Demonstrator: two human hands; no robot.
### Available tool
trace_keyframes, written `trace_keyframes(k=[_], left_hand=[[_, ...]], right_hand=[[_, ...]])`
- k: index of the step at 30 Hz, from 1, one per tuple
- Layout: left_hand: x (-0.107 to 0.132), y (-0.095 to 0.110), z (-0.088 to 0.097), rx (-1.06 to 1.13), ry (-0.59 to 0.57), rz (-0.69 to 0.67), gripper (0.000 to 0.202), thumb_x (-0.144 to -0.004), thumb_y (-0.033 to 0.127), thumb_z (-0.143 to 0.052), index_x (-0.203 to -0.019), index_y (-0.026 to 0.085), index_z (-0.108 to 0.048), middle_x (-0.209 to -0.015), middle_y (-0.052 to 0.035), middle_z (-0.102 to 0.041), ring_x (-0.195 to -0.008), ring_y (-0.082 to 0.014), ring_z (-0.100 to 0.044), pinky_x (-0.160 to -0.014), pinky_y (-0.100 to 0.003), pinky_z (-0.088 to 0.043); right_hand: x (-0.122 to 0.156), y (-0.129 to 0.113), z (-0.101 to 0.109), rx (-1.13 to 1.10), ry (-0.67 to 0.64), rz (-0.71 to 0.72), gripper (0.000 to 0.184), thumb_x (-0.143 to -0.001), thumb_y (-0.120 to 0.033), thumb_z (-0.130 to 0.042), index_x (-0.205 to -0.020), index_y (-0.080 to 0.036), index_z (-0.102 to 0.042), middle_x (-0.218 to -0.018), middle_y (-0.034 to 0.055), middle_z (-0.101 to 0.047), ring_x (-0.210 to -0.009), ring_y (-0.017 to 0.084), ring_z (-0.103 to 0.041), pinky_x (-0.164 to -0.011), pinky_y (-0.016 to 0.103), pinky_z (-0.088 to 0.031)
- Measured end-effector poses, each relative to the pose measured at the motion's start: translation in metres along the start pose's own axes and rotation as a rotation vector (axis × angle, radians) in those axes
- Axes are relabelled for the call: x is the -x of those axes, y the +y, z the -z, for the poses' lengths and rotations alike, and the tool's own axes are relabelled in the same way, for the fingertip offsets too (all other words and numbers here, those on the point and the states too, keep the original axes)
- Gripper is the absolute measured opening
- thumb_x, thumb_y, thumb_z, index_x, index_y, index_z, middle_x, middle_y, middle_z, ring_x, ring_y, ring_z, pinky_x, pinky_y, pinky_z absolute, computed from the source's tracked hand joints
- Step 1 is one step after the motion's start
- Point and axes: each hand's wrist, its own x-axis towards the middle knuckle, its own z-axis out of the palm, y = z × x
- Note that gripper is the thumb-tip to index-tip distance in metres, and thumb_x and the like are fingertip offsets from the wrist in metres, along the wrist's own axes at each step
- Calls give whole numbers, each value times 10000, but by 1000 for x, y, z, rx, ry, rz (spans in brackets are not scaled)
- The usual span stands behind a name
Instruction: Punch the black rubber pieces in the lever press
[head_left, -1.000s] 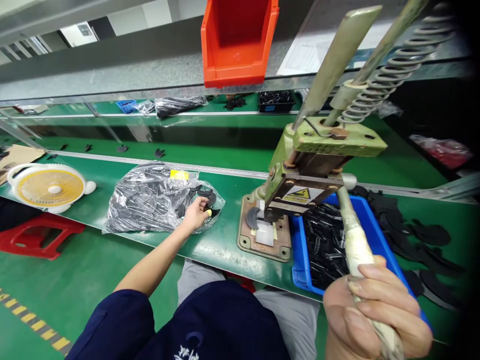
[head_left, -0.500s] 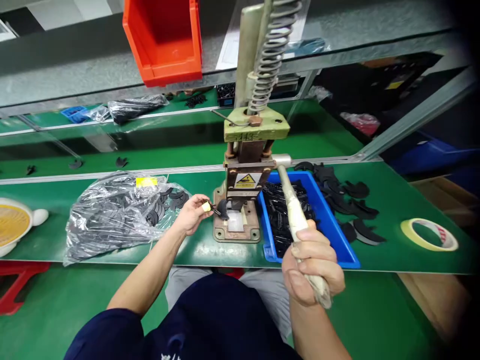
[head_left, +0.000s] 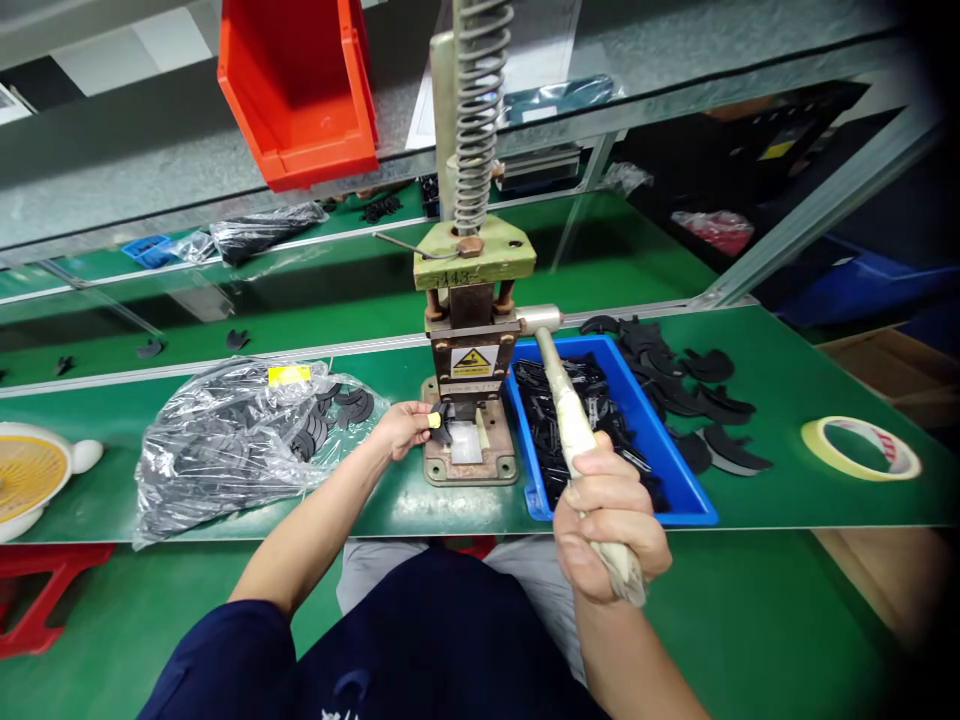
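My left hand (head_left: 405,430) is closed in a pinch at the left side of the press base (head_left: 495,465). At its fingertips is a black curved piece (head_left: 442,424), beside a small yellow patch I cannot identify. This piece sits at the edge of the pale block (head_left: 466,442) under the ram of the hand press (head_left: 472,340). My right hand (head_left: 611,515) is wrapped round the tape-covered lever (head_left: 568,415), which slants down toward me from the press's right side. The fingertips of my left hand are partly hidden by the piece.
A blue bin (head_left: 619,430) of black parts adjoins the press, with loose curved black pieces (head_left: 712,400) beyond it. On the left lie a clear plastic bag (head_left: 225,440) of black pieces and a white-and-yellow object (head_left: 37,470). A tape roll (head_left: 862,447) lies right; an orange bin (head_left: 300,100) overhangs.
My left hand has moved closer to the press with the black piece. My right hand stays on the lever, whose angle looks much the same. The whole view has shifted slightly.
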Motion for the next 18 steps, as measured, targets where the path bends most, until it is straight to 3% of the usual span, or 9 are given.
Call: trace_keyframes(k=[12,18], left_hand=[[-1,7,-21,-150,95,-101,320,-624,-10,-843,-710,113,-560,-598,42,-596,-461,-50,-564,-476,-158,-501],[-8,8,-19,-253,52,-146,286,-617,20,-840,-703,119,-586,-553,63,-547,-478,-59,-541,-504,-181,-533]], right_hand=[[2,-1,5,6,-43,-31,152,-795,-339,-636,-769,-260,-509,-752,-26,-578,-881,206,-600,-986,579,-498],[2,-1,4,-23,-42,-33,139,-773,-291,-641,-771,-243,-511,-782,-26,-581,-906,200,-600,-1023,557,-482]])
